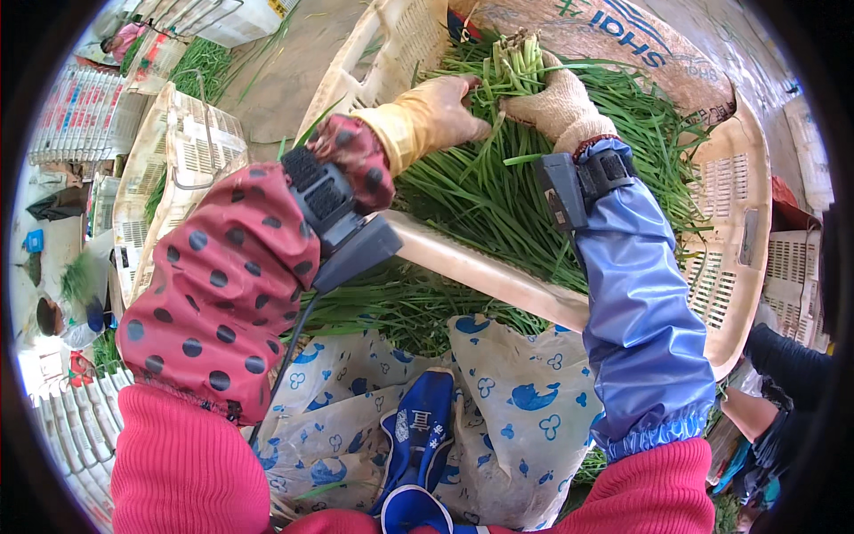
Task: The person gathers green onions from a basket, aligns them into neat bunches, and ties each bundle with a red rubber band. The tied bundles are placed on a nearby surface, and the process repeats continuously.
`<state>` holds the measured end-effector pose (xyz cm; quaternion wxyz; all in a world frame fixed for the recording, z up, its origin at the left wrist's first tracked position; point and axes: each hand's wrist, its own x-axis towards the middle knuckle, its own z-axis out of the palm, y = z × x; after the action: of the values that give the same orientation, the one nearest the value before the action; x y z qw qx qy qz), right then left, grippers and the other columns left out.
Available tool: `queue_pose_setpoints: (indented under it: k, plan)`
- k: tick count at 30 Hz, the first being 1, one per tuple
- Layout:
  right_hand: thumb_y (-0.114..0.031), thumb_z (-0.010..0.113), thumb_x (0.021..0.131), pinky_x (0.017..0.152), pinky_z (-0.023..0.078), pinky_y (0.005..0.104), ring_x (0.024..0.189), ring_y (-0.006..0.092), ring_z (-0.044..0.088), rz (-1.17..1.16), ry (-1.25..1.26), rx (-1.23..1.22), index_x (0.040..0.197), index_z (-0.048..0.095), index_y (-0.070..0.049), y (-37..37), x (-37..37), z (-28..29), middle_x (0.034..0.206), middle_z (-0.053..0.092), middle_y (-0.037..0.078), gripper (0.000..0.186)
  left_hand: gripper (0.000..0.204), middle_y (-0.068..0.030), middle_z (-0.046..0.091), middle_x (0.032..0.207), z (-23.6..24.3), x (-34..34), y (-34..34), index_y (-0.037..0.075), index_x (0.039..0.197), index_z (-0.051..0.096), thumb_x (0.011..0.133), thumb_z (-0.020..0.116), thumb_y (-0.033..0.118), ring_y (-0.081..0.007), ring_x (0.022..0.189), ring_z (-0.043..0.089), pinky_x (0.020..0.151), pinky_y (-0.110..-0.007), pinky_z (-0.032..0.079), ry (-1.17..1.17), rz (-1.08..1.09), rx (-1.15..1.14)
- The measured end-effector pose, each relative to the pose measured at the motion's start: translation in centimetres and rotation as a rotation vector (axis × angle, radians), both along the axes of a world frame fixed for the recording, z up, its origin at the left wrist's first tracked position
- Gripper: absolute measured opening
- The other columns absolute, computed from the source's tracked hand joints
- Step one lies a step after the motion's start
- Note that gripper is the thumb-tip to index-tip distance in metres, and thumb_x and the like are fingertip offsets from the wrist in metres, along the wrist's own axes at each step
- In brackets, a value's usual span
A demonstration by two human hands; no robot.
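Note:
My right hand [545, 109], in a beige knit glove, grips a bunch of long green leafy stalks [511, 69] by its pale cut ends. My left hand [445, 111], in a yellow glove with a polka-dot sleeve, is beside the bunch with thumb and fingers apart, its fingertips at the leaves. Both are over a cream plastic crate [721, 227] heaped with the same greens. A printed tan sack [614, 40] lines the crate's far side. Both wrists carry strapped grey devices.
More cream crates [185, 142] and greens stand at the left. A patterned plastic sheet [507, 409] and a blue strapped item [418, 418] lie below me, with greens beside the crate. A person [124, 40] in pink is at upper left; another person's dark-clothed limb [778, 365] shows at right.

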<state>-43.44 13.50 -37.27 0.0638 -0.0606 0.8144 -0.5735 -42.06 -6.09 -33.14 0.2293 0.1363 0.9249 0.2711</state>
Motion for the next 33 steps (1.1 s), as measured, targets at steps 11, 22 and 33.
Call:
queue_pose_setpoints:
  k: [11,22,33]
  plan:
    - [-0.023,0.087,0.064,0.086,0.055,0.0354,0.096,0.0262,0.069,0.407,-0.030,0.423,0.152,0.039,-0.010,-1.1,1.7,3.5,0.110,0.071,0.014,0.101,0.020,-0.0194,0.074,0.098,-2.2,-1.1,1.8,-0.001,0.106,0.068,0.092,0.056,-0.006,-0.0307,0.085,0.075,0.070,-0.043,0.065,-0.455,0.663,0.437]
    - [-0.041,0.093,0.064,0.091,0.056,0.0435,0.110,0.0376,0.067,0.032,0.230,0.534,0.147,0.042,-0.018,-4.3,4.6,1.2,0.122,0.069,0.017,0.100,0.022,-0.0186,0.074,0.099,2.8,-0.2,2.2,0.002,0.103,0.074,0.090,0.057,0.008,-0.0292,0.090,0.074,0.081,-0.039,0.061,0.021,-0.248,-0.407]
    - [-0.022,0.087,0.072,0.088,0.056,0.0333,0.097,0.0206,0.070,-0.080,0.142,0.152,0.127,0.061,-0.005,-3.3,1.6,-0.6,0.108,0.074,0.011,0.064,0.030,-0.0114,0.072,0.091,7.9,-1.3,0.0,0.000,0.113,0.070,0.089,0.070,0.018,-0.0161,0.080,0.067,0.070,-0.032,0.056,0.131,-0.127,-0.062]
